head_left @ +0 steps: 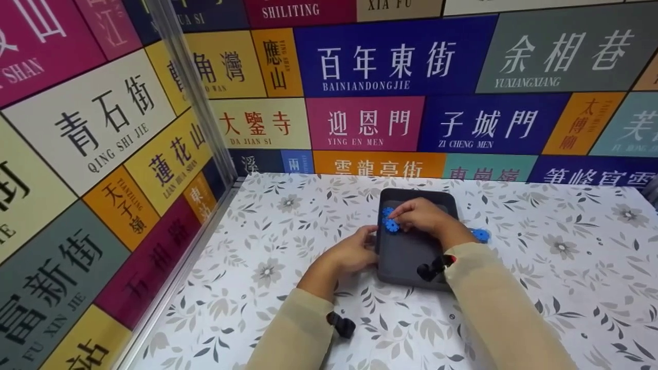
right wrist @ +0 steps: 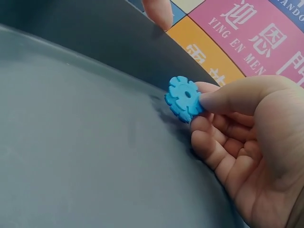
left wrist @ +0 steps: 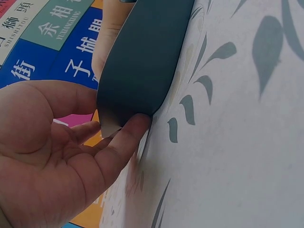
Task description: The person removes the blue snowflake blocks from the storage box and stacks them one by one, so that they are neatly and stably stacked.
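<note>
A dark grey rectangular tray lies on the patterned tabletop. My left hand holds its left wall; in the left wrist view, thumb and fingertips grip the wall at rim and base. My right hand reaches over the tray and pinches blue notched plastic discs between thumb and fingers, close by the inner wall. They look like snowflake building discs, one overlapping another. In the head view, another blue disc shows at the tray's upper left, just behind the held ones.
Another blue disc lies on the table right of the tray, partly behind the right forearm. A floral cloth covers the table. Walls with coloured street-name panels rise behind and on the left. Each sleeve carries a small black wrist device.
</note>
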A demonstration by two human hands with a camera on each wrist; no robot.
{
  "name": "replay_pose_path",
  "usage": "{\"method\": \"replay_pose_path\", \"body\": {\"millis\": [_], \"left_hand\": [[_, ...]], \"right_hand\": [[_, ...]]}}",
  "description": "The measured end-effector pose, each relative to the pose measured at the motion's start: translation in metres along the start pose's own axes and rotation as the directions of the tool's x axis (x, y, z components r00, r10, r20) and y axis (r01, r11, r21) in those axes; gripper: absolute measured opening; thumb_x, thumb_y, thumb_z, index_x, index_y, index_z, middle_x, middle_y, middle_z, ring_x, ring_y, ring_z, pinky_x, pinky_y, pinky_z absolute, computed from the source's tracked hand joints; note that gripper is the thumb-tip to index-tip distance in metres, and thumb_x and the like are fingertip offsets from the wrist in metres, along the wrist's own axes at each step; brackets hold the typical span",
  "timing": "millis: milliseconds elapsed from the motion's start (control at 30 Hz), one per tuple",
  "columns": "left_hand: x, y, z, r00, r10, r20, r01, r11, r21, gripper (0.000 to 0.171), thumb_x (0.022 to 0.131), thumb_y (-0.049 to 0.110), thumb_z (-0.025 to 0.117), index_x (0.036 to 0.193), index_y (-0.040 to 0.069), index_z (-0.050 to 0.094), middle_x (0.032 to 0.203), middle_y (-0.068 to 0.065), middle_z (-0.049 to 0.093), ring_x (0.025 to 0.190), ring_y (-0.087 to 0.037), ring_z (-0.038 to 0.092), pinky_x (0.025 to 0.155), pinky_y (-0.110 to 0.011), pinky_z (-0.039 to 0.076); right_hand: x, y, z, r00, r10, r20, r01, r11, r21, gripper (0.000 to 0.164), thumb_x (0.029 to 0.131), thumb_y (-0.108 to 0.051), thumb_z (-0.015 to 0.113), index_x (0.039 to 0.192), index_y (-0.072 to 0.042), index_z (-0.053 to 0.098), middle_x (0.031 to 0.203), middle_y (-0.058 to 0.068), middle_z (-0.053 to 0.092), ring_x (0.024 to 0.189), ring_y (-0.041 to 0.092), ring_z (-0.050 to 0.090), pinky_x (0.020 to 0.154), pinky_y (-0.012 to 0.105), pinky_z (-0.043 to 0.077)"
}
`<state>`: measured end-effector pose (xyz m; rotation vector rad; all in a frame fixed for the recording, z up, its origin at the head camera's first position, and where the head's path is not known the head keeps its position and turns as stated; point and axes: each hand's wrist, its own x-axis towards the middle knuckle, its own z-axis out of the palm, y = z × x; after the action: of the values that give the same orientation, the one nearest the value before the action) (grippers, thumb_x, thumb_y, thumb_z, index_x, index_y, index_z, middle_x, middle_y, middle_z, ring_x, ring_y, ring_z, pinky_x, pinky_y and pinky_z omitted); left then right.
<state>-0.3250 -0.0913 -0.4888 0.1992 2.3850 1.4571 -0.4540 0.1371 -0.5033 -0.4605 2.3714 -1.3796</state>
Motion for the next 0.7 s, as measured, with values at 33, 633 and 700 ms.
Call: {"method": "replay_pose_path", "body": {"millis": [33,633,700], "left_hand": [[0.000,0.000,0.000,1.000,-0.002,0.000,0.002,1.000,-0.006,0.083,0.091,0.011,0.072,0.166,0.015,0.036,0.157,-0.015,0.058,0.146,-0.029,0.054,0.127,-0.045,0.038],[-0.001,0.001,0.002,1.000,-0.013,-0.011,0.012,0.999,-0.033,0.084,0.090,0.007,0.070,0.166,0.016,0.036,0.157,-0.014,0.057,0.144,-0.028,0.055,0.125,-0.045,0.041],[-0.002,0.000,0.002,1.000,-0.012,-0.011,0.011,0.999,-0.031,0.084,0.091,0.008,0.071,0.167,0.016,0.036,0.157,-0.014,0.057,0.144,-0.028,0.055,0.126,-0.045,0.040]], "right_hand": [[0.000,-0.001,0.000,1.000,0.002,-0.007,-0.002,1.000,0.008,0.029,0.099,-0.010,0.067,0.123,0.004,0.077,0.097,-0.001,0.079,0.076,0.012,0.065,0.073,0.025,0.058],[-0.038,-0.026,-0.038,0.986,0.090,-0.137,-0.034,0.929,0.369,0.040,0.104,-0.012,0.065,0.137,0.011,0.062,0.084,-0.007,0.075,0.073,0.005,0.068,0.074,0.019,0.061],[-0.053,-0.025,-0.040,0.980,0.095,-0.174,-0.014,0.910,0.415,0.038,0.104,-0.011,0.066,0.136,0.009,0.063,0.087,-0.007,0.076,0.076,0.005,0.069,0.076,0.019,0.062]]}}
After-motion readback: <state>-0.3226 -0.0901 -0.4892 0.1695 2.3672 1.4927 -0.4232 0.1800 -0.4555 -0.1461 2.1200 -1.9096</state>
